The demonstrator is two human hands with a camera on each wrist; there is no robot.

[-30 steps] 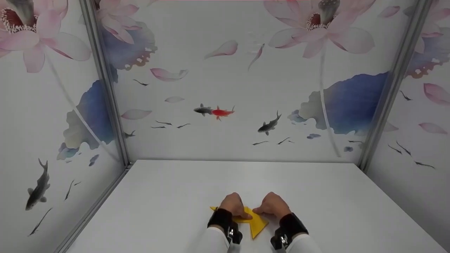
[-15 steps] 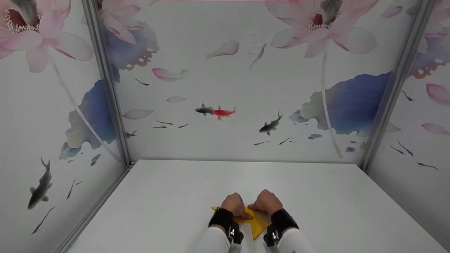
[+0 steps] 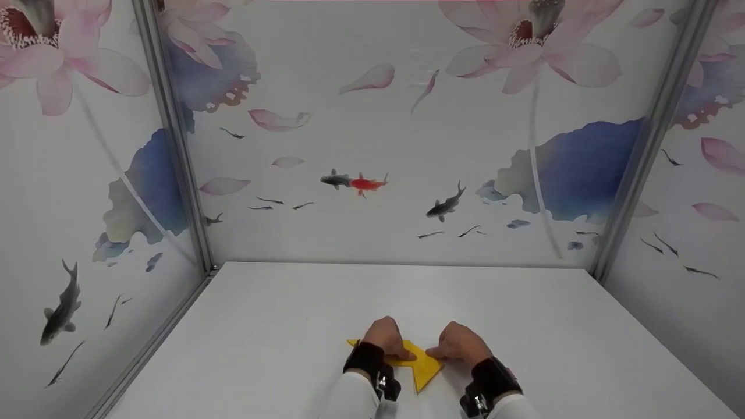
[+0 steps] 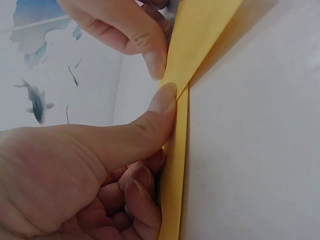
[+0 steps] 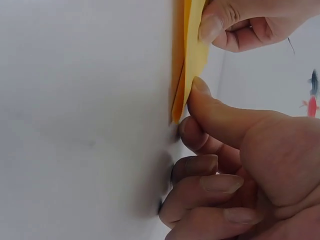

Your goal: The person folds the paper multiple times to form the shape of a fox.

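Observation:
A folded piece of yellow paper [image 3: 428, 365] lies on the white table, one flap angled toward the near edge and a thin point sticking out at left. My left hand [image 3: 384, 337] holds its middle, thumb [image 4: 162, 102] on top and the other fingers curled at the far edge. At the paper's right side, my right hand [image 3: 464, 344] pinches the edge between thumb [image 5: 202, 90] and index finger; its remaining fingers curl near the tabletop. In the left wrist view a long narrow folded strip runs beneath the wider flap. The paper's underside is hidden.
The white tabletop [image 3: 262, 326] extends around the hands. Upright panels [image 3: 372, 233] printed with lotus flowers and fish enclose it at the back and both sides, joined by metal posts [image 3: 180, 145]. Black straps with cameras [image 3: 495, 378] sit on both wrists.
My right hand first slid left along the paper toward the left hand, then came back right to the outer corner. The left hand stays in place on the paper.

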